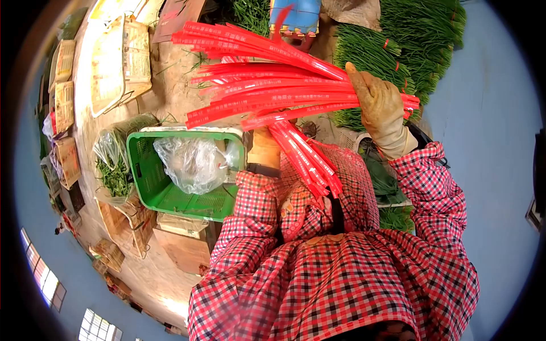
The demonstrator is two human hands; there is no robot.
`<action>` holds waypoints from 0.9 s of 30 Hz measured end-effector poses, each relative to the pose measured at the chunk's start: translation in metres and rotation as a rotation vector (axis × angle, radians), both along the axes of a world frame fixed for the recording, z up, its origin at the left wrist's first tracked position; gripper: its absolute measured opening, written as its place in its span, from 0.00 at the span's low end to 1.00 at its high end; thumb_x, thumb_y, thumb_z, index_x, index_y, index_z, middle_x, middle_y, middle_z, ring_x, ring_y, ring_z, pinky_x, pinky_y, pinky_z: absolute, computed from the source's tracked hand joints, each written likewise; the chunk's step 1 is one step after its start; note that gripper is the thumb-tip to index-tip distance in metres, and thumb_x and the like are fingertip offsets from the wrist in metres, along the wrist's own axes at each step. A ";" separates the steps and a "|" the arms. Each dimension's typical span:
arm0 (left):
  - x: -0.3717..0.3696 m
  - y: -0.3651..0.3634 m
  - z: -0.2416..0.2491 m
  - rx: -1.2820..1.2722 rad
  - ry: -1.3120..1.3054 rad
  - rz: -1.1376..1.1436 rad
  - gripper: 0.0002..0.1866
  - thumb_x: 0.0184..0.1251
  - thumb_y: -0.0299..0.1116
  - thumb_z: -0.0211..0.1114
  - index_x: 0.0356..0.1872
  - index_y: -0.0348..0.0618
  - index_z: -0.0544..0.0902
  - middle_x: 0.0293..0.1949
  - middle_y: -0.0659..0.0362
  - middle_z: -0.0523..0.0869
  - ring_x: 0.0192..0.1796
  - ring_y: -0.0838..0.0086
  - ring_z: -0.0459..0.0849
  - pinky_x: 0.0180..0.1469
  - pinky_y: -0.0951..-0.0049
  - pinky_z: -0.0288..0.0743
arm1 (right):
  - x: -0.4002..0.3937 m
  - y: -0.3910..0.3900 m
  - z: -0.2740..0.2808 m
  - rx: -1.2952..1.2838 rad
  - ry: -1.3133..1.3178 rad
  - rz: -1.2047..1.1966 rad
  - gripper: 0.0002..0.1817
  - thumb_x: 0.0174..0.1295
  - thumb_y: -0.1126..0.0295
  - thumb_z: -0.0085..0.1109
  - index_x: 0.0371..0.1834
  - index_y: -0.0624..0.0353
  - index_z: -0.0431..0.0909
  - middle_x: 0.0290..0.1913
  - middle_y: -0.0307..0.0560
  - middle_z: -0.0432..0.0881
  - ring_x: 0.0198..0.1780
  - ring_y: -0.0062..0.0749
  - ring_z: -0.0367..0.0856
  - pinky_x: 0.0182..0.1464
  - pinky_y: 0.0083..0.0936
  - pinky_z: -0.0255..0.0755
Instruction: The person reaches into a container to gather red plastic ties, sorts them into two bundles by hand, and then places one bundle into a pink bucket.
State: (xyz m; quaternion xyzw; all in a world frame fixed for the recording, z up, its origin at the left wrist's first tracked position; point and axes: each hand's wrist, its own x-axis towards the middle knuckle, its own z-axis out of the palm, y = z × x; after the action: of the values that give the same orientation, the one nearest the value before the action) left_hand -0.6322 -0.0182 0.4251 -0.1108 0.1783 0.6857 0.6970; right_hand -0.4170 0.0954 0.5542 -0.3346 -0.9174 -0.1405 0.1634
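Observation:
Long red plastic strips [273,85] with white printing fan out to the left from my right hand [378,105]. That hand wears a stained, pale glove and is closed around their gathered end, whose tips poke out on its far side. A second bundle of red strips [304,156] slants down towards my lap, gathered at its top by my left hand [264,149]. The fingers of my left hand are hidden beneath the strips; only its tan back and a dark cuff show.
Beside my left arm stands a green crate [145,170] with a clear plastic bag [193,162] in it. Tied bunches of green stalks [421,42] lie at the far right. A blue foam-topped stool [296,17] stands ahead, and a yellow basket [122,65] at far left.

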 end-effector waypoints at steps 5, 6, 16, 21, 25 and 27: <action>-0.003 -0.007 -0.010 -0.034 -0.023 0.037 0.21 0.55 0.45 0.68 0.44 0.44 0.78 0.40 0.54 0.84 0.40 0.62 0.83 0.44 0.59 0.81 | -0.003 -0.003 -0.003 0.006 -0.019 0.009 0.33 0.48 0.76 0.57 0.64 0.59 0.69 0.40 0.39 0.76 0.37 0.27 0.75 0.34 0.24 0.71; -0.002 -0.007 -0.013 -0.041 -0.031 0.050 0.21 0.56 0.46 0.68 0.45 0.43 0.78 0.40 0.54 0.84 0.41 0.62 0.83 0.46 0.60 0.80 | -0.003 -0.004 -0.002 -0.019 -0.003 -0.001 0.33 0.48 0.78 0.55 0.64 0.58 0.70 0.41 0.41 0.77 0.38 0.29 0.76 0.36 0.25 0.72; -0.008 -0.014 -0.032 0.036 -0.024 -0.016 0.24 0.54 0.47 0.70 0.47 0.43 0.78 0.43 0.54 0.83 0.43 0.62 0.82 0.48 0.59 0.79 | -0.001 -0.008 -0.004 -0.097 -0.012 -0.055 0.34 0.49 0.82 0.50 0.65 0.54 0.70 0.45 0.43 0.78 0.41 0.34 0.79 0.41 0.28 0.72; -0.009 -0.015 -0.025 -0.068 -0.053 -0.025 0.31 0.40 0.43 0.79 0.48 0.46 0.78 0.43 0.55 0.84 0.43 0.60 0.82 0.47 0.56 0.80 | 0.000 -0.007 -0.006 -0.143 0.003 -0.062 0.36 0.46 0.85 0.51 0.65 0.54 0.70 0.45 0.44 0.78 0.42 0.36 0.78 0.41 0.29 0.72; -0.009 -0.011 0.001 -0.099 -0.064 -0.109 0.27 0.40 0.37 0.78 0.46 0.46 0.79 0.40 0.57 0.83 0.39 0.64 0.82 0.40 0.63 0.80 | 0.000 -0.004 -0.006 -0.072 -0.006 -0.038 0.32 0.48 0.79 0.54 0.62 0.57 0.72 0.42 0.41 0.77 0.39 0.30 0.77 0.36 0.26 0.71; -0.008 -0.012 0.003 -0.122 -0.023 -0.138 0.27 0.41 0.38 0.78 0.46 0.46 0.79 0.40 0.57 0.83 0.39 0.64 0.82 0.40 0.61 0.80 | 0.000 -0.003 -0.005 -0.050 -0.017 -0.027 0.30 0.49 0.76 0.56 0.61 0.58 0.73 0.41 0.39 0.77 0.37 0.27 0.77 0.34 0.24 0.70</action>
State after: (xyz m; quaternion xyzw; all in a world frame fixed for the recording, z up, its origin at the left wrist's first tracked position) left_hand -0.6403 -0.0305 0.4278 -0.1486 0.2190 0.6225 0.7365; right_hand -0.4168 0.0923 0.5497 -0.3495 -0.9174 -0.1228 0.1453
